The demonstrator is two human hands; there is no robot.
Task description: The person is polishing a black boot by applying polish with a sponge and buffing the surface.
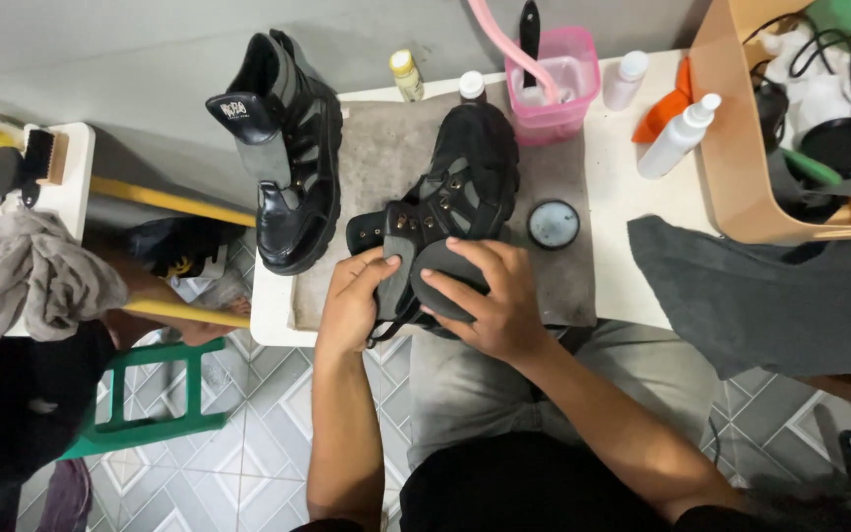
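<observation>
A black strappy boot [460, 187] is held at the near edge of the table [613, 256], lying on a grey-brown towel [386, 158]. The left hand [355, 300] is curled around the boot's ankle strap, thumb pressed on top. The right hand [490, 296] is closed over a dark rounded pad [445, 271], probably an applicator sponge, which is pressed against the boot's heel. Just beside the right hand, a round open tin [554, 224] is set on the towel. A second black boot [288, 148] stands upright at the table's left edge. Along the far edge, a pink container [558, 89] and white bottles [677, 138] are ranged. A dark grey cloth [760, 296] is draped over the right edge.
</observation>
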